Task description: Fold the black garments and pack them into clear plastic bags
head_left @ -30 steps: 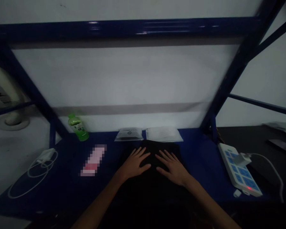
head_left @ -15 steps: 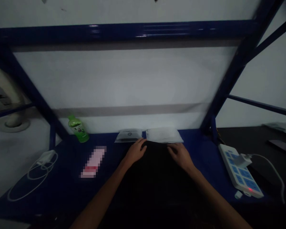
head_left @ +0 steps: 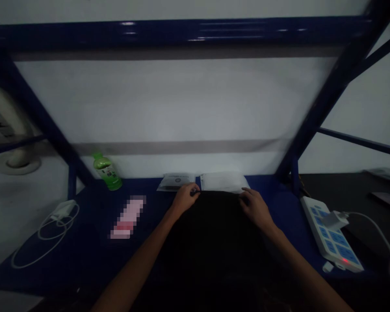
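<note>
A black cloth (head_left: 219,234) lies spread over the blue table in front of me; its exact kind is lost in the dark. My left hand (head_left: 186,197) pinches its far left corner, with a bit of black fabric showing between thumb and fingers. At the far right corner, my right hand (head_left: 254,207) has its fingers curled round the edge of the same cloth. Just beyond the cloth's far edge lie two flat plastic-wrapped packets: a clear bag with a round print (head_left: 177,181) by my left hand and a whiter packet (head_left: 223,182) between the hands.
A green bottle (head_left: 108,172) stands at the back left, near a blurred pink item (head_left: 128,218). A white charger with coiled cable (head_left: 62,211) lies further left. On the right sits a power strip (head_left: 331,236) with a plug. A blue metal frame (head_left: 169,34) surrounds the table (head_left: 273,190).
My left hand has closed on the cloth's corner. My right hand has shifted outward to the right corner, its fingers curling in. The camera view has shifted slightly.
</note>
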A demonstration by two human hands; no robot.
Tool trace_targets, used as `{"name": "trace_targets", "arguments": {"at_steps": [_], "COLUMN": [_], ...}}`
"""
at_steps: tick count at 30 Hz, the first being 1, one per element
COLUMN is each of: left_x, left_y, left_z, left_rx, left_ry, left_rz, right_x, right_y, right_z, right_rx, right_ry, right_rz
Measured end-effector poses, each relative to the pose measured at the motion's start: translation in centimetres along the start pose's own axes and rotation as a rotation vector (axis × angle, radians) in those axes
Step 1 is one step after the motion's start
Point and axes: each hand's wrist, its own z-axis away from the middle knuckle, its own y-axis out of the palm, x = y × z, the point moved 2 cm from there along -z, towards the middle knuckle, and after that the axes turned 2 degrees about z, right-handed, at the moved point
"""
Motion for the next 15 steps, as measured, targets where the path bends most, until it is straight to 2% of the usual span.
{"name": "trace_targets", "arguments": {"at_steps": [3, 6, 11, 13, 15], "left_x": [-1.2, -2.2, -3.0, -3.2, -3.4], "left_y": [-1.4, -2.4, -2.5, -2.7, -3.2], "left_z": [0.9, 2.6, 5.8, 6.6, 7.2], "left_rx": [0.044, 0.144, 0.318, 0.334, 0.328], "left_ry": [0.054, 0.124, 0.203, 0.211, 0.208], "left_rz": [0.045, 0.033, -0.088, -0.114, -0.128], "right_x": [0.2, 0.4, 0.5, 0.7, 1.2], "right_y": [-0.8, -1.3, -1.3, -1.8, -2.8], "right_z": [1.4, 3.8, 6.5, 6.8, 7.0], "right_rx": [0.004, 0.04, 0.311, 0.393, 0.414], "right_ry": [-0.027, -0.104, -0.258, -0.259, -0.248], "right_rz": [-0.059, -0.089, -0.066, -0.071, -0.088]}}
